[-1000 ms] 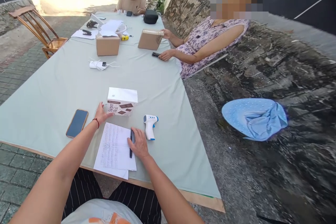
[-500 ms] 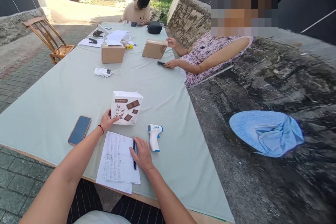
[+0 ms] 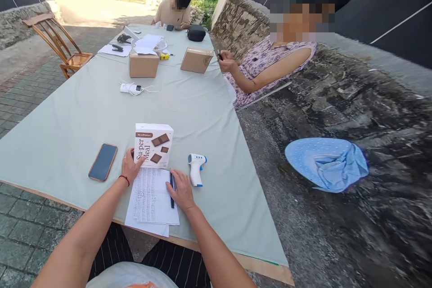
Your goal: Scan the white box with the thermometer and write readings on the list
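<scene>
My left hand [image 3: 132, 164] grips the lower left edge of a white Su-per Meal box [image 3: 154, 146], which stands upright with brown bars printed on its front. Printed papers [image 3: 151, 202] lie just in front of the box, near the table's edge. On their right side rests my right hand [image 3: 181, 190], fingers stretched out over a black pen [image 3: 172, 195] lying on the sheets. A white and blue infrared thermometer [image 3: 196, 169] lies close by on the right. To the left is a smartphone [image 3: 103, 162] with a dark screen and an orange-brown edge.
Farther up the cloth-covered table [image 3: 202, 108] are a white device with a cord [image 3: 131, 88], a cardboard box [image 3: 143, 65], a second carton [image 3: 196, 60] and a black case [image 3: 196, 33]. Two people sit around it. A blue hat [image 3: 326, 164] lies at the right; a wooden chair [image 3: 57, 42] stands left.
My left hand has brought the Su-per Meal box left and nearer, to the papers' top edge. The person at right has let go of the carton and drawn both hands together around a dark object.
</scene>
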`<action>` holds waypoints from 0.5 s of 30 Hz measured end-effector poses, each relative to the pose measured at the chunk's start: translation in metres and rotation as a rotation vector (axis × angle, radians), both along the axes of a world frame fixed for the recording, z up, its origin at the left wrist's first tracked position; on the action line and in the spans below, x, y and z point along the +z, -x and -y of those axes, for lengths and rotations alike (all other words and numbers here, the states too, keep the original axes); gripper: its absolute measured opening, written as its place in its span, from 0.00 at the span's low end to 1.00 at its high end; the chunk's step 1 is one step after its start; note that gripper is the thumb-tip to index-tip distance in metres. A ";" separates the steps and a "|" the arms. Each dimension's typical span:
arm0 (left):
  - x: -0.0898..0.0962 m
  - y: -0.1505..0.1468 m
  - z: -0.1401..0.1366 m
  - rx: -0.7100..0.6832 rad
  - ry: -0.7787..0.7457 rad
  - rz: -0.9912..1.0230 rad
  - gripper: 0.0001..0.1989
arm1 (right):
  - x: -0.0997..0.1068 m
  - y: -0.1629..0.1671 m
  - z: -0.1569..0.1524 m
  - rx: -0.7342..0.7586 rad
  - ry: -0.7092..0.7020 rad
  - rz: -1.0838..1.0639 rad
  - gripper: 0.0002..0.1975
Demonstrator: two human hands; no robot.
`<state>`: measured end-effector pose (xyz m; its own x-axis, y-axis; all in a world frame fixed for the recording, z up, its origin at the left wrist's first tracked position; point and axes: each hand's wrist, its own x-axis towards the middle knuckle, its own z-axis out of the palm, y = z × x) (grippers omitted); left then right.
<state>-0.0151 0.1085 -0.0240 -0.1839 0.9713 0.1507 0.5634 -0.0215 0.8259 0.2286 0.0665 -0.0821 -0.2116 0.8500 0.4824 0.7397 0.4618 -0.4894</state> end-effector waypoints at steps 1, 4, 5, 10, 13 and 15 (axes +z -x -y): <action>-0.001 0.002 -0.001 -0.015 0.002 -0.008 0.31 | 0.000 0.000 0.000 0.002 0.001 0.000 0.22; 0.000 0.009 -0.002 -0.073 0.004 -0.055 0.31 | -0.002 -0.001 -0.001 0.008 0.008 -0.008 0.22; 0.000 0.010 -0.002 -0.092 0.006 -0.075 0.32 | -0.002 -0.001 -0.001 0.008 0.011 -0.012 0.22; -0.001 0.010 0.002 -0.128 0.016 -0.175 0.34 | 0.001 0.000 0.001 0.012 0.028 -0.034 0.22; -0.005 0.007 0.000 -0.114 0.011 -0.188 0.33 | 0.011 -0.001 0.005 0.026 0.029 -0.071 0.22; -0.009 0.004 -0.002 -0.091 -0.002 -0.186 0.33 | 0.019 -0.007 0.005 -0.033 0.005 -0.119 0.20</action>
